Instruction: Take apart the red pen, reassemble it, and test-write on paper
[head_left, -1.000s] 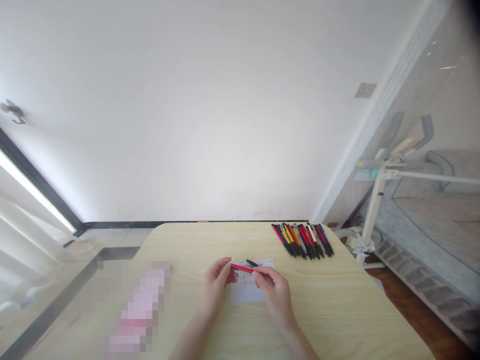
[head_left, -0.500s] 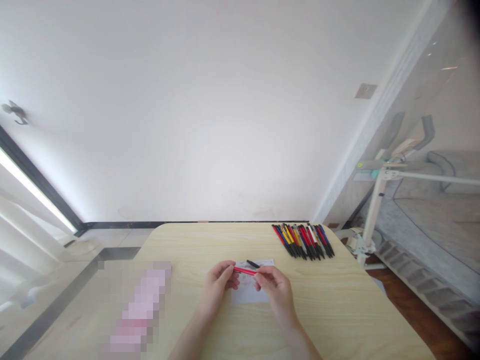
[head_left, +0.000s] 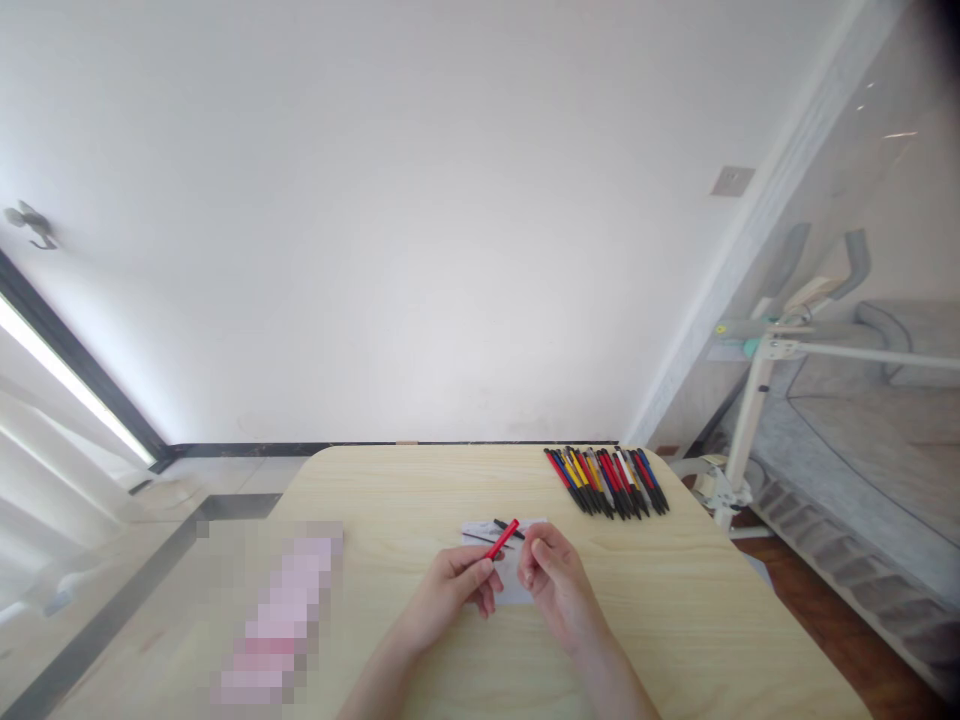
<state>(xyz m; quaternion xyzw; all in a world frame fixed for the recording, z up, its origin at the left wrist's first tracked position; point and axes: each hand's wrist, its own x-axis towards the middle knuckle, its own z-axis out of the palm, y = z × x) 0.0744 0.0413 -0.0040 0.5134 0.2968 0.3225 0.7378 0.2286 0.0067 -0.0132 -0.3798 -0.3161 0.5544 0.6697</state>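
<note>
My left hand (head_left: 461, 582) pinches a red pen barrel (head_left: 502, 539) between thumb and fingers, its far end tilted up to the right. Just to the right, my right hand (head_left: 559, 578) is apart from the barrel, fingers drawn together in a pinch. Whatever may be between those fingertips is hidden or too small to name. Beneath both hands lies a white sheet of paper (head_left: 517, 592) with faint marks. On it rest a short black pen part (head_left: 505, 525) and a thin dark stick like a pen refill (head_left: 477, 539), partly covered by the barrel.
Several pens (head_left: 606, 482) in red, blue, yellow, white and black lie in a row at the table's far right corner. The pale wood table (head_left: 405, 490) ends near a white wall (head_left: 420, 250). A pixelated pink patch (head_left: 281, 610) shows at left. Exercise equipment (head_left: 750, 410) stands at right.
My right hand has let go of the red barrel and drawn slightly away. My left hand has tilted the barrel upward. The thin dark stick now shows on the paper.
</note>
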